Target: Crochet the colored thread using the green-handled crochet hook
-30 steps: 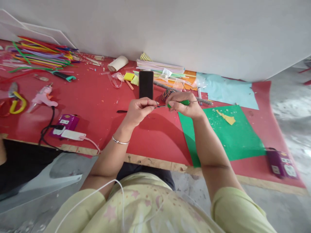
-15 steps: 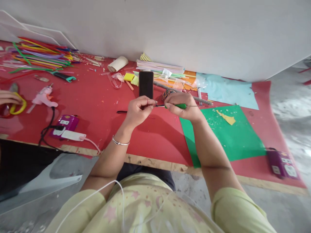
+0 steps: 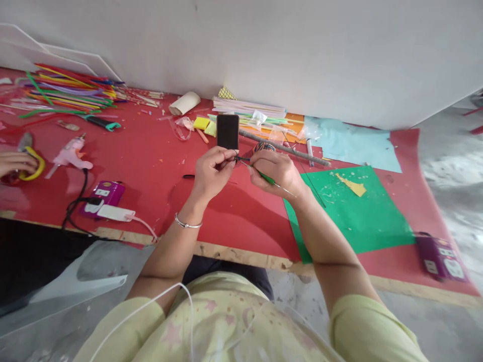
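**Both hands pinched on a green-wrapped wire above the red mat**

Head view: I see my left hand [image 3: 213, 173] raised over the red mat [image 3: 151, 151], thumb and fingertips pressed together on the dark end of a thin wire [image 3: 277, 185]. My right hand [image 3: 273, 171] meets it just beside, fingers closed around the same wire where a green covering [image 3: 267, 178] sits on it. The bare metal tail runs down and to the right past my wrist, over the edge of the green sheet [image 3: 354, 221]. Both hands and the wire are off the table, just in front of the black phone [image 3: 228, 131] standing upright.

As far as I can judge, the green covering reaches only a short stretch near my right fingers. The tail beyond it looks bare, so most of the length is left. Whether the dark end in my left fingers is finished is too small to tell.

At the left edge, another person's hand [image 3: 15, 163] rests on a yellow-handled tool [image 3: 33, 168], near a pink glue gun [image 3: 71, 153]. A purple power strip [image 3: 101, 193] lies nearer me, a second purple box [image 3: 439, 256] far right.

I can read no writing: the marks on both purple pieces are too blurred, and the phone's screen is dark.
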### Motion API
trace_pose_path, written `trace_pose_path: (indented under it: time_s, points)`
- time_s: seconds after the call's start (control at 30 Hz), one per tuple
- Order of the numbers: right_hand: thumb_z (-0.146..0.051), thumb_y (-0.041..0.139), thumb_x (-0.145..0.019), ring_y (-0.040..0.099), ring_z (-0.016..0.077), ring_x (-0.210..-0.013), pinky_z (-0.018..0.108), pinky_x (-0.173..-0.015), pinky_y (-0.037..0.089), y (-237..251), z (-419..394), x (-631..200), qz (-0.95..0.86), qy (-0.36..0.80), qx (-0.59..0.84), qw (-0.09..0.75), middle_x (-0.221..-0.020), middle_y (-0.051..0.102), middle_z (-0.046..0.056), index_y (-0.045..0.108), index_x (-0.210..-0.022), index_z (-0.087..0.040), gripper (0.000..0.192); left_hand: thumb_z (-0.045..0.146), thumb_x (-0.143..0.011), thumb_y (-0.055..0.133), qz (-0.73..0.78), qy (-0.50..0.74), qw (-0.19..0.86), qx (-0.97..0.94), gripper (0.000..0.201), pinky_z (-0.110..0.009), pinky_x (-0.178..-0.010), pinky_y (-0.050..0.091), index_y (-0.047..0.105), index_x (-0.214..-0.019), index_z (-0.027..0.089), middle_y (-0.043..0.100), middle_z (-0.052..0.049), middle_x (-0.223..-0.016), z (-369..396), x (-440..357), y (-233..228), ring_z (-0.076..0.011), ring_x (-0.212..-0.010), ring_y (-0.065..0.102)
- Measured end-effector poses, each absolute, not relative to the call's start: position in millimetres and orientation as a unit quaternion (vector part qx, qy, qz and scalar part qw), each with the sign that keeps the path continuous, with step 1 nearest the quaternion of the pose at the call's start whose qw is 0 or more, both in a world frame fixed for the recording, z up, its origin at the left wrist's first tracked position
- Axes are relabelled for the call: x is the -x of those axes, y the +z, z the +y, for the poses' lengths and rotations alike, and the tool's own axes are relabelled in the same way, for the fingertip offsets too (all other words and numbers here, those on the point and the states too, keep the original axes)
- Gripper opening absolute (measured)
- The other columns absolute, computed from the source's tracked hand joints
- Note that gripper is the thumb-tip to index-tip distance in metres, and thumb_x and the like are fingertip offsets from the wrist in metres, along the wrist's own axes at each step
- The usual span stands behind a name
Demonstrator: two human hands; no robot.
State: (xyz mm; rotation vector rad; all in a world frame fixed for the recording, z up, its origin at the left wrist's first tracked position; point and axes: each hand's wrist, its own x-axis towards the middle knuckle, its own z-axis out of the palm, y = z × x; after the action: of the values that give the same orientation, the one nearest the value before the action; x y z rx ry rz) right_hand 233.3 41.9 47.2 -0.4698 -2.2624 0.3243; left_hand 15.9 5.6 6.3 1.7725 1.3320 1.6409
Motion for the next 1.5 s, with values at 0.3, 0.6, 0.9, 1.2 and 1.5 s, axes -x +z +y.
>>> trace_pose_path:
  time_s: [0.3, 0.6, 0.9, 1.2, 1.5]
  points:
    - [-0.016, 0.056, -0.104, 0.07, 0.0185, -0.082, 0.033, -0.075, 0.057, 45, 40, -228, -0.909, -0.009, 0.152, 0.389, -0.093, 0.074, 0.007, 0.061, -0.089, -0.023, 0.017, 0.007, -0.089, 0.068, 0.476, 0.586, 0.116, -0.646, 0.026, -0.023, -0.061, 0.046, 0.085, -0.105, 0.019, 0.076, -0.003, -0.092, 5, -19, 6, -0.0082, -0.065, 0.057]
    - [-0.023, 0.055, -0.108, 0.07, 0.0204, -0.086, 0.035, -0.078, 0.057, 36, 42, -223, -0.877, 0.127, 0.215, 0.411, -0.09, 0.07, 0.007, 0.061, -0.086, -0.023, 0.023, 0.009, -0.091, 0.069, 0.502, 0.555, 0.057, -0.661, 0.024, -0.026, -0.067, 0.049, 0.085, -0.106, 0.019, 0.076, -0.005, -0.092, 2, -21, 7, -0.0104, -0.067, 0.059]
    - [-0.021, 0.057, -0.105, 0.071, 0.0207, -0.086, 0.037, -0.079, 0.059, 32, 38, -220, -0.88, 0.076, 0.198, 0.424, -0.094, 0.072, 0.008, 0.064, -0.089, -0.023, 0.018, 0.008, -0.086, 0.07, 0.523, 0.592, 0.103, -0.604, 0.028, -0.024, -0.064, 0.048, 0.086, -0.107, 0.02, 0.076, -0.003, -0.09, 8, -21, 1, -0.0093, -0.065, 0.057]
    - [-0.023, 0.059, -0.107, 0.07, 0.0189, -0.082, 0.036, -0.076, 0.059, 40, 45, -227, -0.851, 0.203, 0.175, 0.452, -0.088, 0.072, 0.006, 0.066, -0.086, -0.023, 0.022, 0.007, -0.086, 0.07, 0.509, 0.582, 0.091, -0.627, 0.025, -0.024, -0.06, 0.046, 0.086, -0.101, 0.019, 0.077, -0.003, -0.089, 5, -21, 6, -0.0088, -0.063, 0.057]
    - [-0.029, 0.058, -0.108, 0.069, 0.0185, -0.081, 0.036, -0.077, 0.059, 41, 51, -232, -0.864, 0.195, 0.167, 0.434, -0.083, 0.072, 0.005, 0.066, -0.082, -0.024, 0.028, 0.008, -0.084, 0.069, 0.518, 0.577, 0.115, -0.621, 0.025, -0.025, -0.06, 0.046, 0.086, -0.098, 0.02, 0.078, -0.004, -0.089, 5, -23, 5, -0.01, -0.065, 0.06]
